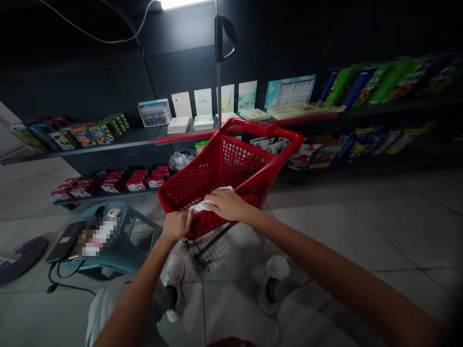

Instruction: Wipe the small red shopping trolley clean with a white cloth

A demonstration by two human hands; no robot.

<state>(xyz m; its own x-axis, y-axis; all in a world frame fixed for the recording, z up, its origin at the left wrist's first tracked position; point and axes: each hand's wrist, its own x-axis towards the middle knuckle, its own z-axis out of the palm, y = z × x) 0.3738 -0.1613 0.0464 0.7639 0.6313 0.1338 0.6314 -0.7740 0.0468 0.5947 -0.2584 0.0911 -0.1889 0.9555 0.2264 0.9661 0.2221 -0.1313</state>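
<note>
A red plastic shopping basket (253,168) on a wheeled frame stands on the tiled floor in front of me. My left hand (176,225) is closed around its near rim. My right hand (227,205) presses a white cloth (202,206) against the same rim, fingers curled over the cloth. Both forearms reach forward from the bottom of the view, and my two shoes show below them.
Dark shelves (108,140) with boxed sets, cards and colourful packs run along the black wall behind the basket. A teal plastic stool (141,236) at the left carries a laptop and a mouse, with a cable on the floor. A metal pole (218,72) rises behind the basket.
</note>
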